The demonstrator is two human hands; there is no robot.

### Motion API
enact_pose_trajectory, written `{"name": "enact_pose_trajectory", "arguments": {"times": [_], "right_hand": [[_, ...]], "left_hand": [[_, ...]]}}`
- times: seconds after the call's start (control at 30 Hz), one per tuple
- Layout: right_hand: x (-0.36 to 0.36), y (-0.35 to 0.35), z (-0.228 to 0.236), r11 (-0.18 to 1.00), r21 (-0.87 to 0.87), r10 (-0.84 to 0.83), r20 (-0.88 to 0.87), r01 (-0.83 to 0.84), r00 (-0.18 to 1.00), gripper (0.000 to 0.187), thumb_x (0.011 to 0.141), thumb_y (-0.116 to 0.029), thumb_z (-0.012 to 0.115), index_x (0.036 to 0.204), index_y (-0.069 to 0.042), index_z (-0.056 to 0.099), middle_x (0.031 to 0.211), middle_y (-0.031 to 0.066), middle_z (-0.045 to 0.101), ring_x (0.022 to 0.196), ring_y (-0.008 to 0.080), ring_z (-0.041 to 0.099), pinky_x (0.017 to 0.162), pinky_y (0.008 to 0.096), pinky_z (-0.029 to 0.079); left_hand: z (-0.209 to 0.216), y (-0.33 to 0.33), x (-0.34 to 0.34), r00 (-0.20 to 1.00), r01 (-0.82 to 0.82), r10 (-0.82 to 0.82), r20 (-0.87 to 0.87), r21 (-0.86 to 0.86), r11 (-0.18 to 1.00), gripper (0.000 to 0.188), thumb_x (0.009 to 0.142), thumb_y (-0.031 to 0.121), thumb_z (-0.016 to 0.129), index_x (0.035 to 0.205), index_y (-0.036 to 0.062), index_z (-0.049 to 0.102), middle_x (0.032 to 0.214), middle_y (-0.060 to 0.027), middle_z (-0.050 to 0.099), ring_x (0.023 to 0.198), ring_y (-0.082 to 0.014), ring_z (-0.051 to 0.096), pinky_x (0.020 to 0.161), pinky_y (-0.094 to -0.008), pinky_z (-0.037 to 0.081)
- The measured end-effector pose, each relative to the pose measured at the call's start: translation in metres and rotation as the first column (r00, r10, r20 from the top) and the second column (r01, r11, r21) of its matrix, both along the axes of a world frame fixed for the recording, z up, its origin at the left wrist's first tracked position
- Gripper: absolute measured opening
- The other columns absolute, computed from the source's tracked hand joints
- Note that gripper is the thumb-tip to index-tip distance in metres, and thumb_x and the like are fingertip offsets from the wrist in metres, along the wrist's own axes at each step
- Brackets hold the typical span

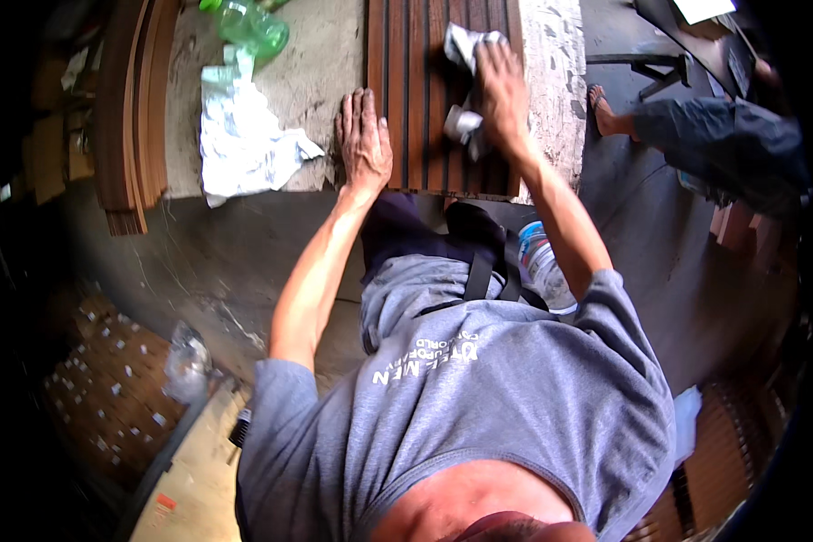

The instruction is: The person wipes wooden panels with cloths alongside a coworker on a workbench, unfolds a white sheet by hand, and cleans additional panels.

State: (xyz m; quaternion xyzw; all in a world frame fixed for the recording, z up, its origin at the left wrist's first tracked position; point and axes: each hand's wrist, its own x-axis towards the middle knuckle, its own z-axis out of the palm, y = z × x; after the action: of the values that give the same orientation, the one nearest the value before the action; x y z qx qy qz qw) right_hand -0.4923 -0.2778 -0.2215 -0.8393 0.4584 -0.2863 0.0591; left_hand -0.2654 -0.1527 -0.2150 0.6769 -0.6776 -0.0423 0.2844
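Note:
A brown wooden panel with dark grooves (406, 99) lies lengthwise on the worn, pale tabletop (321, 68). My left hand (364, 140) rests along the panel's left edge, its fingers stretched out and holding nothing. On the right part of the panel, my right hand (503, 95) presses down a crumpled white rag (465, 45). Parts of this rag stick out beyond the fingertips and beside the palm; the rest is hidden under the hand. Another white cloth (244, 140) lies bunched up to the left of my left hand.
A green plastic bottle (260, 34) lies behind the loose cloth. Long brown wooden strips (135, 117) are stacked at the table's left side. At right, another person's leg in dark trousers (714, 135) and sandalled foot show. A bucket (548, 271) stands below the table.

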Motion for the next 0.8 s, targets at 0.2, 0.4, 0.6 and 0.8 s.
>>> {"name": "enact_pose_trajectory", "arguments": {"times": [0.2,0.4,0.6,0.8], "right_hand": [[-0.033,0.134,0.033,0.958,0.236,0.196,-0.131,-0.162,0.972,0.06,0.08,-0.003,0.049,0.14,-0.002,0.043,0.148,0.0204,0.038,0.142,0.0337,0.03,0.116,0.0492,0.02],[-0.015,-0.036,0.009,0.999,-0.019,0.031,0.083,-0.029,0.996,0.058,0.079,0.0,0.05,0.136,0.002,0.044,0.143,0.0252,0.041,0.138,0.0381,0.034,0.116,0.0466,0.023],[-0.015,0.054,0.015,0.993,0.117,0.0,-0.057,0.007,0.998,0.068,0.076,0.005,0.046,0.144,0.002,0.036,0.146,0.0278,0.036,0.14,0.0399,0.029,0.116,0.0484,0.022],[-0.023,0.046,0.032,0.976,0.21,0.072,-0.076,-0.055,0.995,0.063,0.076,0.003,0.047,0.138,0.007,0.041,0.146,0.027,0.037,0.142,0.0381,0.027,0.116,0.0496,0.017]], "left_hand": [[0.006,0.013,0.007,0.998,-0.063,0.063,0.015,0.051,0.997,0.05,0.097,0.017,0.043,0.142,-0.0021,0.036,0.145,-0.0205,0.04,0.138,-0.0395,0.032,0.111,-0.0524,0.024],[0.007,0.0,-0.003,1.0,-0.014,0.015,-0.018,0.057,0.998,0.049,0.097,0.017,0.043,0.142,-0.0022,0.037,0.145,-0.0202,0.041,0.137,-0.0399,0.032,0.111,-0.0522,0.024],[-0.001,0.005,0.004,0.998,-0.04,0.043,-0.051,0.05,0.998,0.049,0.097,0.016,0.044,0.143,-0.0005,0.038,0.146,-0.0185,0.041,0.139,-0.0374,0.031,0.111,-0.0514,0.023],[0.01,0.013,0.003,0.996,-0.09,0.09,0.005,0.094,0.991,0.049,0.097,0.016,0.044,0.143,-0.0002,0.037,0.146,-0.0177,0.041,0.139,-0.0375,0.031,0.113,-0.0497,0.023]]}}
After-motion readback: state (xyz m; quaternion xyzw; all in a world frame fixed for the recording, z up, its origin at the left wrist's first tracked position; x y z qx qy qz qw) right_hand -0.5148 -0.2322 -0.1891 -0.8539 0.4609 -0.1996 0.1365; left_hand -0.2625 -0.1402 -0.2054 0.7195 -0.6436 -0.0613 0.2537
